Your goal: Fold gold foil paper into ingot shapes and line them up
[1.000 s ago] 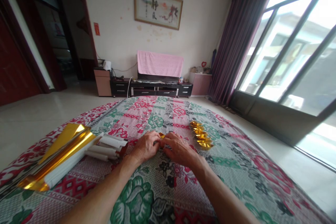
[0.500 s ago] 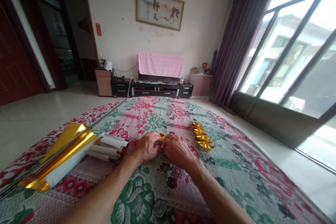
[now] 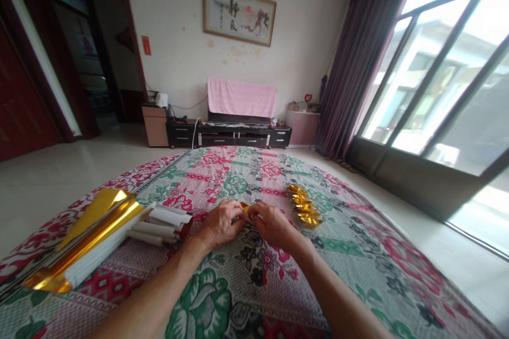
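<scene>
Near the middle of the patterned cloth, a small piece of gold foil paper [image 3: 245, 207] is pinched between my two hands. My left hand [image 3: 223, 223] has its fingers closed on the left side of the paper. From the other side, my right hand [image 3: 271, 222] grips it with thumb and fingertips. Much of the paper is hidden by my fingers, so its exact folds do not show. To the right of my hands, a row of several folded gold paper ingots [image 3: 304, 205] rests on the cloth.
On the left lie gold foil sheets [image 3: 95, 222], partly curled, beside several white paper rolls [image 3: 163, 223]. A flowered cloth [image 3: 234, 185] covers the surface under my hands. Beyond it stands a low black cabinet [image 3: 234, 136] with a pink cloth [image 3: 242, 96] above.
My right hand has shifted slightly and its fingers have turned, so a little more of the gold paper shows between my hands. The view has moved slightly.
</scene>
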Demonstrator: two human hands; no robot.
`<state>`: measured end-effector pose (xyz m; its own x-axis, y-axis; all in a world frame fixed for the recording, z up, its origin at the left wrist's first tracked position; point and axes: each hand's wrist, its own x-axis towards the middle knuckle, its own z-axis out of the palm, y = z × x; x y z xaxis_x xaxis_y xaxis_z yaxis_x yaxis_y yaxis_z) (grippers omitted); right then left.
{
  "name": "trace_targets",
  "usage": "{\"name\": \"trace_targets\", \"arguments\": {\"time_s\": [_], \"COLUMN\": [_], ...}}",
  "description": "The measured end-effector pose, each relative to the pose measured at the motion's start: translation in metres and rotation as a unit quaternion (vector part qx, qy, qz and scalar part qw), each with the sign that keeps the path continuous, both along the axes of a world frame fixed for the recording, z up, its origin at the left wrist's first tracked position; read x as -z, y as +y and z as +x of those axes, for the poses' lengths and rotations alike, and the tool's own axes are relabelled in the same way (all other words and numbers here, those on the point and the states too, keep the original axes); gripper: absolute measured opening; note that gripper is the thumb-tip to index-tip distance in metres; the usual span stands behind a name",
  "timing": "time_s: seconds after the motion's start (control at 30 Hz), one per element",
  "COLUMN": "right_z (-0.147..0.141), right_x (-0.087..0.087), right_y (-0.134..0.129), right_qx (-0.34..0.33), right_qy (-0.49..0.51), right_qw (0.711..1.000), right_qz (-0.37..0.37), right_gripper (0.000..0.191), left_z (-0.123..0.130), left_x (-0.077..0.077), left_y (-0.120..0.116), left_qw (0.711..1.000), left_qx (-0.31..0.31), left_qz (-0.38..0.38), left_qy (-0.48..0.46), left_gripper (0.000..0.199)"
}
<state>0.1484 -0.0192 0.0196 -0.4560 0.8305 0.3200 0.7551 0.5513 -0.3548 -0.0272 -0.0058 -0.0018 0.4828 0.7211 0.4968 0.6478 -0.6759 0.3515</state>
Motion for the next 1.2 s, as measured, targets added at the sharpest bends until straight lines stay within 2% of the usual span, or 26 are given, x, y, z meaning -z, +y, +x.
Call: {"name": "trace_targets", "arguments": {"time_s": [0.13, 0.33, 0.8, 1.2], "right_z": [0.003, 0.004, 0.003, 0.008], "right_x": [0.008, 0.02, 0.019, 0.02], "right_y": [0.005, 0.009, 0.013, 0.016], "right_qx": [0.009, -0.012, -0.006, -0.022], "right_qy": [0.044, 0.075, 0.133, 0.147], "right_qw": [0.999, 0.996, 0.991, 0.989], "right_qz": [0.02, 0.051, 0.028, 0.021], "right_gripper": [0.02, 0.017, 0.015, 0.018], "left_z": [0.0, 0.002, 0.013, 0.016], "left_x": [0.001, 0.008, 0.014, 0.014], "left_y": [0.001, 0.005, 0.009, 0.008], "left_qw": [1.0, 0.999, 0.995, 0.992], "left_qx": [0.002, -0.013, -0.09, -0.11], "left_qz": [-0.001, -0.016, -0.007, -0.031], "left_qy": [-0.015, -0.043, -0.046, -0.057], "left_gripper": [0.013, 0.009, 0.013, 0.013]}}
